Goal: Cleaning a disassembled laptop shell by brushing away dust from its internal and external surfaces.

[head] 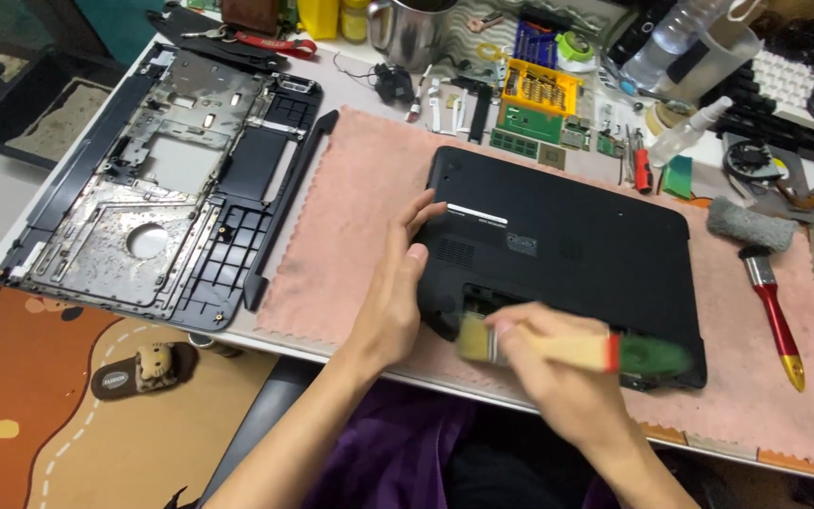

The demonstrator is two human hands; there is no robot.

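A black laptop base [567, 245] lies upside down on a pink cloth mat [360, 198]. My left hand [398, 283] rests flat against its left edge, fingers apart, steadying it. My right hand [558, 368] grips a paintbrush [577, 351] with a pale wooden handle and green end. The brush is blurred and its bristles are over an open bay at the laptop's near edge.
A stripped laptop chassis frame [162, 179] lies at the left of the white table. A red-handled brush [774, 311], a yellow screwdriver bit case [539, 90], memory modules [520, 143], a metal mug [412, 28] and bottles crowd the back and right.
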